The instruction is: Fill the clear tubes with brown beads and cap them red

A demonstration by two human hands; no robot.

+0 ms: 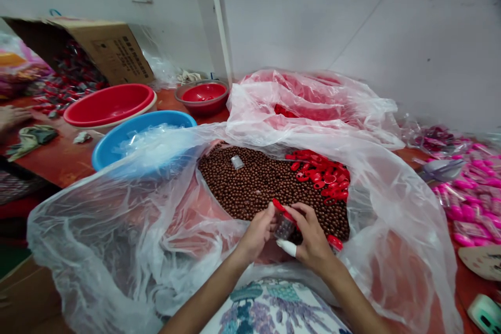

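My left hand (256,235) and my right hand (311,240) meet over a basin lined with a clear plastic sheet (129,219). Between them they hold a small clear container (284,225) with a red cap (282,209) on top. My right thumb wears a white wrap. Under the hands lies a heap of small brown balls (258,182). A pile of red caps (323,175) rests on the balls at the right. One small clear container (237,162) lies on the balls farther back.
A blue basin (117,141), a red basin (109,105) and a small red bowl (203,95) stand at the back left. A cardboard box (105,49) lies tipped there. Pink packaged items (469,193) cover the right. Another person's hand (11,115) shows at far left.
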